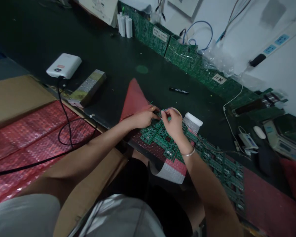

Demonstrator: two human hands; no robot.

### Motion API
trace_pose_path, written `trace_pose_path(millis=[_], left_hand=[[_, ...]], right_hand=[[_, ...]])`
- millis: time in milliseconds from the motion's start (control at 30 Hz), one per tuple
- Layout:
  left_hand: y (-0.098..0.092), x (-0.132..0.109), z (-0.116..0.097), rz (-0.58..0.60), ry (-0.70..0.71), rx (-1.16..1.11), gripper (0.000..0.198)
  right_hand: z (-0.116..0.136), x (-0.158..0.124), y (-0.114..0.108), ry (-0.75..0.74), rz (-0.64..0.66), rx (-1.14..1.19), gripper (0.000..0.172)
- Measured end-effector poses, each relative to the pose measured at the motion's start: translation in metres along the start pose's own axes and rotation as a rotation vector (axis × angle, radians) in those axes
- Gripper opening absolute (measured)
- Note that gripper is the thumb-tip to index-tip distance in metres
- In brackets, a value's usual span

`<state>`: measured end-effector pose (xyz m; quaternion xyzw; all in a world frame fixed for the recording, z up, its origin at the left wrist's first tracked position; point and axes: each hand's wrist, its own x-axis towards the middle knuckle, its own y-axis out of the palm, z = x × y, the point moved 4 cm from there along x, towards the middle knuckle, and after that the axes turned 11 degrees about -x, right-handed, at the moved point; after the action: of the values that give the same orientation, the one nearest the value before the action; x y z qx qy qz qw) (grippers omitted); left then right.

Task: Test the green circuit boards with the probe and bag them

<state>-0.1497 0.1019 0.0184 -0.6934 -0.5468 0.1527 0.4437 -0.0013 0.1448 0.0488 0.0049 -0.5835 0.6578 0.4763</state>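
Green circuit boards (160, 138) lie on pink bubble wrap (180, 167) at the table's near edge. At the boards' far side, my left hand (145, 118) has its fingers bent and pressed on a circuit board. Close beside it, my right hand (174, 123) pinches thumb and forefinger together over the same board; whatever is between them is too small to make out. A red pointed flap of wrap (134, 98) stands up left of the boards. Just right of my right hand is a white roll (193, 119).
A black marker (179, 90) lies beyond the boards. To the left are a white device (64, 65) with a black cable (61, 107) and a narrow box (88, 87). Green bins (180, 54) line the wall. More circuit boards (227, 168) extend right. Red bubble wrap (34, 141) fills a carton at left.
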Motion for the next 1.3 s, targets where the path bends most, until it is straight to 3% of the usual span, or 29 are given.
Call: trace_pose_path(millis=[167,300,467,600,700,767,867,1000,1100,1300], left_hand=[[-0.003,0.006,0.010,-0.101,0.024,-0.104,0.034],[-0.005,-0.004,0.005,-0.184,0.012,-0.144,0.045],[-0.015,-0.034,-0.007,-0.362,-0.077,-0.160,0.053],[-0.019,-0.066,-0.035,-0.573,-0.147,-0.126,0.037],[-0.004,-0.088,-0.075,-0.705,-0.083,-0.133,0.020],[0.018,-0.097,-0.104,-0.639,0.023,-0.190,0.014],[0.057,-0.103,-0.138,-0.410,0.180,-0.272,0.014],[0.097,-0.101,-0.153,-0.244,0.210,-0.272,0.016],[0.110,-0.097,-0.155,-0.248,0.209,-0.218,0.016],[0.114,-0.094,-0.154,-0.358,0.228,-0.242,0.023]], right_hand=[[0.031,-0.031,0.003,-0.059,0.157,-0.030,0.027],[0.035,-0.041,0.011,-0.086,0.159,-0.068,0.026],[0.039,-0.043,0.014,-0.132,0.158,-0.124,0.024],[0.041,-0.044,0.015,-0.155,0.158,-0.140,0.025],[0.039,-0.041,0.014,-0.124,0.173,-0.072,0.028],[0.037,-0.039,0.013,-0.090,0.186,-0.023,0.029],[0.033,-0.037,0.014,-0.063,0.217,-0.011,0.029],[0.029,-0.037,0.016,-0.079,0.225,-0.005,0.028],[0.028,-0.037,0.017,-0.109,0.186,0.032,0.030],[0.029,-0.037,0.016,-0.135,0.130,0.055,0.031]])
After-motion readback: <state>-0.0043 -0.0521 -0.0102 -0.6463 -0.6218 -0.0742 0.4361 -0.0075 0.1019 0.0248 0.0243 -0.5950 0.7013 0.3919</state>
